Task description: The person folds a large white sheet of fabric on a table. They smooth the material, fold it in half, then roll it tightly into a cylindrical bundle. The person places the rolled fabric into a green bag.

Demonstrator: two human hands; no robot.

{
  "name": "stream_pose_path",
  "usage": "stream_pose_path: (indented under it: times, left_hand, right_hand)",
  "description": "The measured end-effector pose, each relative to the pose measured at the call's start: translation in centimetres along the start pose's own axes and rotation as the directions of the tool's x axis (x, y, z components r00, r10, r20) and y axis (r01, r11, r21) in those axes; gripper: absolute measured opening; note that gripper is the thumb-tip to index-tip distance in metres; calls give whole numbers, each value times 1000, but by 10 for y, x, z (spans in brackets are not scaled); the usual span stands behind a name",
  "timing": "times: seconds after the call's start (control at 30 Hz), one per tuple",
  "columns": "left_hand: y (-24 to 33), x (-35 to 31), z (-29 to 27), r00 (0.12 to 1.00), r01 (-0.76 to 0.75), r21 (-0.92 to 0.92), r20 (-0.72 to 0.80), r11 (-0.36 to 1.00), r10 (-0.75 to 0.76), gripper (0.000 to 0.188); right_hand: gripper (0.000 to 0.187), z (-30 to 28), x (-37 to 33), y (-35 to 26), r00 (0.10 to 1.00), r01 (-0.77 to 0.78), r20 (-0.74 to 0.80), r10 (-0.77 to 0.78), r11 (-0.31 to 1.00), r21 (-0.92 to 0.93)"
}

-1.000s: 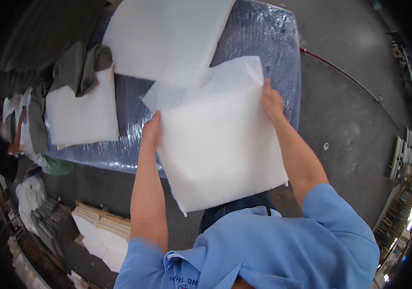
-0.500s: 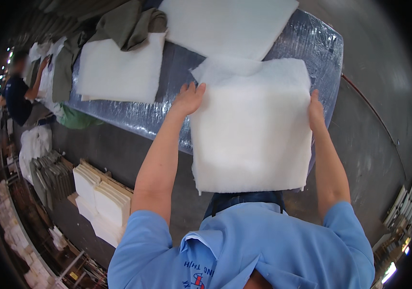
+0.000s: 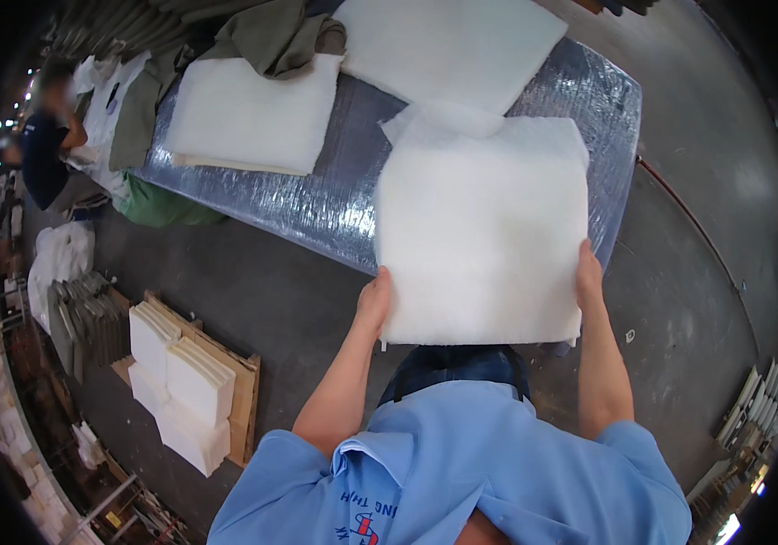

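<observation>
A thick, square white cushion pad (image 3: 484,245), covered with fluffy wadding, lies partly on the plastic-wrapped table (image 3: 353,136), its near edge overhanging toward me. A loose, thinner flap of wadding (image 3: 462,127) spreads at its far end. My left hand (image 3: 374,302) grips the pad's left side close to the near corner. On the opposite side, my right hand (image 3: 588,275) holds the right edge a little higher up. The fingers curling behind or under the pad are partly hidden. Beyond the pad lies a flat white wadding sheet (image 3: 448,45).
More white sheets (image 3: 253,113) lie on the table's left with grey-green fabric (image 3: 280,36) on top. At far left a person (image 3: 44,154) handles fabric near a green bag (image 3: 166,202). White pads are stacked (image 3: 194,372) on a floor pallet. A hose (image 3: 693,204) crosses the floor at right.
Both hands have slid nearer along the pad's sides, from its far part toward its near edge. The far flap still lies spread out.
</observation>
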State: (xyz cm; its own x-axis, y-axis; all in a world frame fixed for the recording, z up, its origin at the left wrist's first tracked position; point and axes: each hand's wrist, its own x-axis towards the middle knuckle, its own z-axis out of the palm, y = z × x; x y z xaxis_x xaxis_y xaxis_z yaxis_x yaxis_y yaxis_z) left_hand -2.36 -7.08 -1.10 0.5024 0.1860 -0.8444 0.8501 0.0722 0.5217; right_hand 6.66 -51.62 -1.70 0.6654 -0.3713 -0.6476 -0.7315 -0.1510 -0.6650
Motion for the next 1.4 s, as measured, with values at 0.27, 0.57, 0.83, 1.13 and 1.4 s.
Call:
stream_pose_path:
  times: [0.27, 0.57, 0.83, 1.13, 1.4]
  left_hand:
    - [4, 3, -13, 998, -51, 68, 42, 996, 48, 71]
    - [-21, -21, 5, 981, -192, -62, -1, 980, 192, 64]
    - [-19, -23, -24, 995, -88, -6, 56, 996, 88, 61]
    - [-51, -34, 15, 990, -112, -240, -111, 964, 88, 71]
    - [-45, -27, 3, 994, 44, -436, 105, 899, 3, 69]
  right_hand:
    - [76, -33, 1, 12, 999, -6, -29, 13, 980, 198]
    - [80, -12, -51, 48, 976, 15, -211, -59, 979, -205]
    - [82, -50, -42, 60, 981, 29, -192, -19, 998, 53]
    - [91, -29, -87, 75, 979, -125, -183, 92, 977, -175]
    - [97, -34, -79, 82, 985, -144, -99, 139, 988, -48]
